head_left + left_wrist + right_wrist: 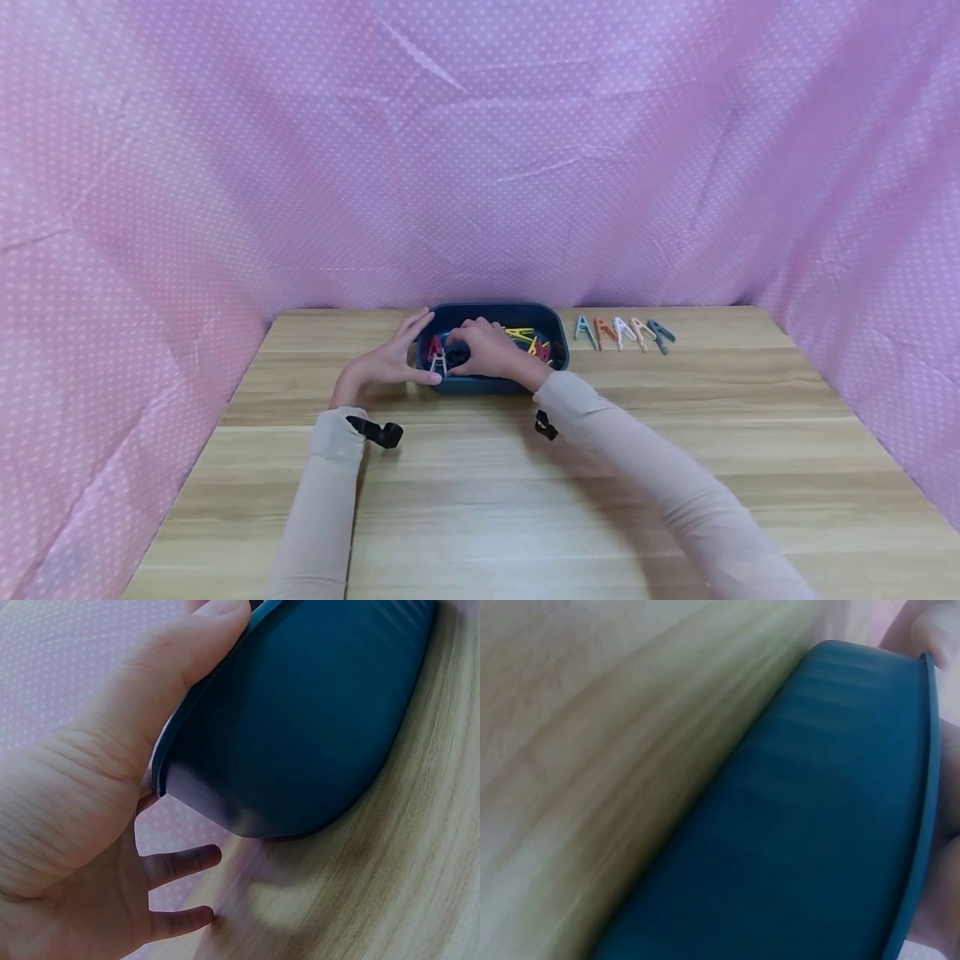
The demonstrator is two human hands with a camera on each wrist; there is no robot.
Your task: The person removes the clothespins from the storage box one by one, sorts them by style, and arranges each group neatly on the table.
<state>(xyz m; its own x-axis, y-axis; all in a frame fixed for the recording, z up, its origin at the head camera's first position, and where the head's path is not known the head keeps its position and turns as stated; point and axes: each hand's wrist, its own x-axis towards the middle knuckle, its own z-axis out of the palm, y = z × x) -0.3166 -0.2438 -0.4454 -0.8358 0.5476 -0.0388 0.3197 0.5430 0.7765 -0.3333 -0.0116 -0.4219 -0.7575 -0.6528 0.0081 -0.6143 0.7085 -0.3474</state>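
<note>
A dark blue plastic bin (480,386) stands on the table with several clothespins inside. My left hand (386,360) spans the bin's left end, fingers spread; in the left wrist view its thumb (217,630) lies on the rim and two fingers stretch straight below it. My right hand (491,350) reaches over the front wall into the bin, fingers bent over a dark item at the left side; whether it pinches that item is hidden. Near the left thumb are a red clothespin (435,347) and a white clothespin (438,363). A yellow clothespin (519,332) lies to the right.
Right of the bin, a row of clothespins lies on the wooden table (480,500): a light blue one (584,331), an orange one (604,332), a white one (622,332), a cream one (642,332) and a dark grey-blue one (660,333). Pink dotted cloth (480,167) hangs behind.
</note>
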